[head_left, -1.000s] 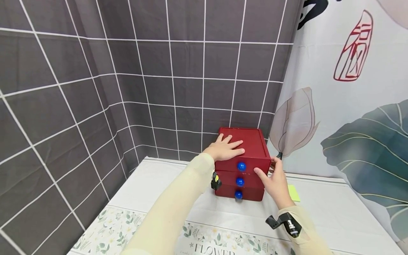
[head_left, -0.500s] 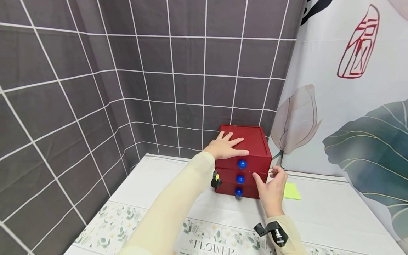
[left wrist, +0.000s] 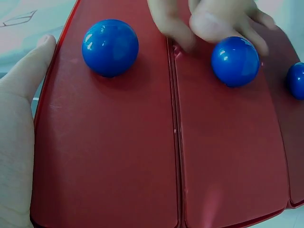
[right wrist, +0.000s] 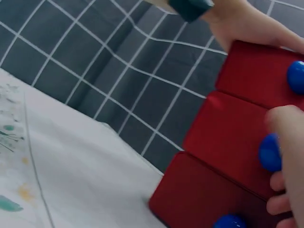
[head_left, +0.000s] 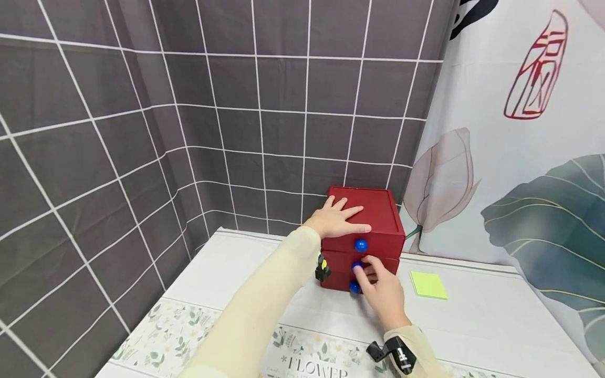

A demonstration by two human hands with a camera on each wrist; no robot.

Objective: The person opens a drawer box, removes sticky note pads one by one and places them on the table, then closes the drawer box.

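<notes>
A small red chest of drawers (head_left: 380, 210) has three drawers, each with a round blue knob. My left hand (head_left: 333, 221) rests on its top with fingers spread flat; in the left wrist view its thumb (left wrist: 28, 71) lies along the top edge. In front, my right hand (head_left: 385, 296) is at the middle knob (left wrist: 235, 61), fingers loosely bent. The left wrist view shows its blurred fingertips beside that knob, not closed round it. Above is the top knob (head_left: 361, 245), below it the bottom knob (head_left: 354, 286). All drawers look pushed in.
To the right of the chest, a yellow-green square pad (head_left: 428, 285) lies on the white tablecloth (head_left: 477, 310). Behind stands a dark grid-patterned curtain (head_left: 279, 131). A white printed curtain (head_left: 510, 210) hangs at the right.
My right hand has moved left from the chest's right side to the front of the middle knob, uncovering the yellow-green pad. The left hand stays on top.
</notes>
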